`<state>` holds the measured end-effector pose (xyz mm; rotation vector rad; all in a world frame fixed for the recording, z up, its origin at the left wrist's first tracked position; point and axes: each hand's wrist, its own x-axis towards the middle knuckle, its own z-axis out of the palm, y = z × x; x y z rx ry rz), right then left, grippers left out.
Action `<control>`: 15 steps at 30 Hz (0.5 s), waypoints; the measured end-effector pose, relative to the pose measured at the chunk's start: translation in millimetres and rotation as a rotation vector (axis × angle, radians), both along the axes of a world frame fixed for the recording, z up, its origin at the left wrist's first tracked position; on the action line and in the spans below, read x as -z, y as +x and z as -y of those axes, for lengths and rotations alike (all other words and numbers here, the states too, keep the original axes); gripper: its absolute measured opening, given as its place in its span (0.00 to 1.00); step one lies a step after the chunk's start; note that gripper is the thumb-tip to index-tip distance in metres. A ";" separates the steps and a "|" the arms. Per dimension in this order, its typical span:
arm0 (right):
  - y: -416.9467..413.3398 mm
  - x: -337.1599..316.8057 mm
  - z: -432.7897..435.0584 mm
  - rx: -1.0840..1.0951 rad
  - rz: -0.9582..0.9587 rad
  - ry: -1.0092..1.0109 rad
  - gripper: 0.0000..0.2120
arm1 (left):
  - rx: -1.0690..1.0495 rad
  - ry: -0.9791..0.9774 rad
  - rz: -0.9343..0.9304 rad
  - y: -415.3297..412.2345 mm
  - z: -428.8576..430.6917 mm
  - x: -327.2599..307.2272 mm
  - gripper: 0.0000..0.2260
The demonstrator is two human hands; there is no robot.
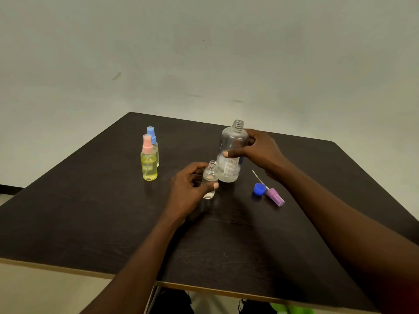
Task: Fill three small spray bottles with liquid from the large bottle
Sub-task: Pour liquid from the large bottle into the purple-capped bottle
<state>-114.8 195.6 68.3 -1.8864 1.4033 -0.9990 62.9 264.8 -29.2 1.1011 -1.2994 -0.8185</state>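
Note:
My right hand [258,152] grips the large clear bottle [231,152], which stands upright and uncapped on the dark table [90,211]. My left hand [190,186] holds a small clear bottle [210,180] with no top, upright on the table just left of the large one. A yellow spray bottle with a pink top [149,158] stands at the left, capped. Behind it is a second small bottle with a blue top [152,134]. A blue cap [259,189] and a purple spray top with its tube [274,197] lie on the table to the right.
A plain pale wall rises behind the table. The table's near edge [226,291] runs across the bottom, with dark shoes and something green on the floor below it.

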 end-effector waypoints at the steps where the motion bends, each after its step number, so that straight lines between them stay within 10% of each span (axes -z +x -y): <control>1: 1.7 2.8 2.3 0.005 -0.014 0.006 0.26 | -0.002 0.001 0.001 0.0 0.4 -0.4 0.20; 15: -6.7 5.5 -2.5 -0.048 -0.074 0.106 0.44 | -0.009 0.018 -0.003 0.9 -0.5 -2.2 0.22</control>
